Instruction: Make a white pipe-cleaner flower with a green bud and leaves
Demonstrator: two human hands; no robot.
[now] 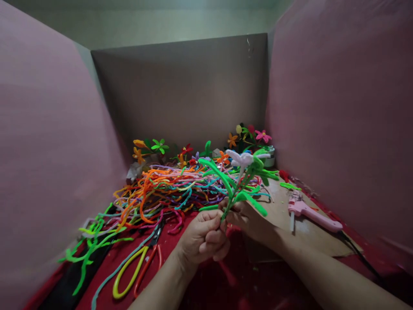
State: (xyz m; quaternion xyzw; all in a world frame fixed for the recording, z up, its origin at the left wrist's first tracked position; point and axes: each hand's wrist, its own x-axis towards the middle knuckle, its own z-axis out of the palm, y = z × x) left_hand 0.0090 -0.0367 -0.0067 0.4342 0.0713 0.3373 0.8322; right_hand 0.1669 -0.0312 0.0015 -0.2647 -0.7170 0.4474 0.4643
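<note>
In the middle of the head view, my left hand (206,236) is closed around the lower stems of a pipe cleaner flower (241,160). White and green petals top it, with long green leaves bending outward from the stem. My right hand (242,215) is behind the stem, its fingers pinched close to the leaves; part of them is hidden by the left hand and the leaves. The flower leans up and to the right. Beyond both hands lies a large heap of coloured pipe cleaners (167,185).
A pink glue gun (318,216) lies on a brown board (277,241) at the right, its black cord trailing off. Scissors (130,269) with yellow and red handles rest on the red cloth (106,275). Finished flowers (159,146) stand behind the heap. Panels enclose three sides.
</note>
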